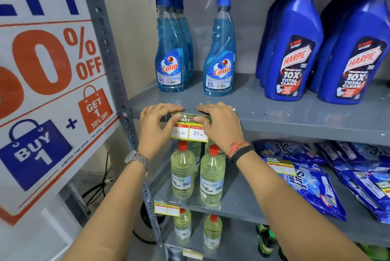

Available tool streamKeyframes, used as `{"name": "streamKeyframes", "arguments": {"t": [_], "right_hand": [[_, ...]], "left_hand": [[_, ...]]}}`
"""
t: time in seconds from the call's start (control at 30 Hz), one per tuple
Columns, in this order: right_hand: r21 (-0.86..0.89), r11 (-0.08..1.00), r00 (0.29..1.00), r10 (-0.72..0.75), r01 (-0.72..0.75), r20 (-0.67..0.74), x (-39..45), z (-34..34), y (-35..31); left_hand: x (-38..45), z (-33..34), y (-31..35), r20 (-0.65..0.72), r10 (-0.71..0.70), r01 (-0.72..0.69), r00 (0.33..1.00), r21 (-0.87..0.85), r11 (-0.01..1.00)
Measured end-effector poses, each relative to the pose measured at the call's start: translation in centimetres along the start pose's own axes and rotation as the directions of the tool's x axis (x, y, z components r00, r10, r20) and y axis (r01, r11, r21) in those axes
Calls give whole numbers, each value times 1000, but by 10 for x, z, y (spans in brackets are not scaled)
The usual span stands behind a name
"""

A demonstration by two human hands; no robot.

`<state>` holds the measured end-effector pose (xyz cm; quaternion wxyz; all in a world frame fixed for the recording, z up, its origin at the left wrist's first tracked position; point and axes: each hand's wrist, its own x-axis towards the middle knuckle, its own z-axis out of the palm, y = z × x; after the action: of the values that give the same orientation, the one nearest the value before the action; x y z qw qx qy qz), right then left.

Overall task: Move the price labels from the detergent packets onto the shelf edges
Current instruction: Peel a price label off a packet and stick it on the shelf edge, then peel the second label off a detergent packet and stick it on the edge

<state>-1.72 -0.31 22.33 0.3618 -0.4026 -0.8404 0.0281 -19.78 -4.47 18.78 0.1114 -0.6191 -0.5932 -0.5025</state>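
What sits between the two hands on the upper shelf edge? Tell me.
In the head view, a price label spans the gap between the left hand and right hand, both pressing it against the shelf edge.

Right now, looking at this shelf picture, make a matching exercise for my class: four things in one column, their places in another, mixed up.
Things:
1. spray bottles
2. price label
3. clear bottles
4. detergent packets

Places:
A. lying on the middle shelf, right side
B. standing on the top shelf
C. at the shelf edge, under both hands
D. standing on the middle shelf, left side

Pairs: 1-B, 2-C, 3-D, 4-A
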Motion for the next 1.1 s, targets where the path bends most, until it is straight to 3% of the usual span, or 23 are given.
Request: {"name": "streamKeyframes", "arguments": {"t": [0.2,0.4,0.47,0.53,0.57,0.67,0.73,0.83,0.93,1.03,1.1], "right_hand": [[-18,999,998,-31,32,61,-3,-2,2],[-138,985,986,-86,106,140,-5,-9,-1],[-145,982,982,-93,117,164,-7,-15,1],[-104,984,979,-127,145,159,-13,-19,5],[-64,985,979,-154,163,132,-18,-19,6],[25,973,974,-227,228,-16,-58,-26,43],[25,959,956,-280,283,-84,-95,-28,80],[68,981,983,-181,180,18,-144,-33,143],[84,995,984,29,-44,176,-177,-44,222],[17,965,943,253,-262,216,-197,-53,292],[2,924,890,367,-382,270,-204,-57,329]], "left_hand": [[-3,-7,-6,54,64,-62,996,-41,997],[-3,-11,-3,95,25,-26,995,3,1000],[-3,-7,1,72,37,-32,997,-73,997],[-10,2,8,-72,17,-28,997,-156,987],[-18,7,11,-211,-18,-22,977,-188,982],[-60,59,32,-562,-229,10,795,-365,931],[-94,101,54,-585,-381,79,715,-474,877],[-137,158,95,-433,-599,328,674,-551,768],[-155,223,131,-151,-738,523,657,-614,591],[-155,273,150,177,-741,699,648,-526,486],[-154,299,158,274,-731,762,625,-420,494]]}}
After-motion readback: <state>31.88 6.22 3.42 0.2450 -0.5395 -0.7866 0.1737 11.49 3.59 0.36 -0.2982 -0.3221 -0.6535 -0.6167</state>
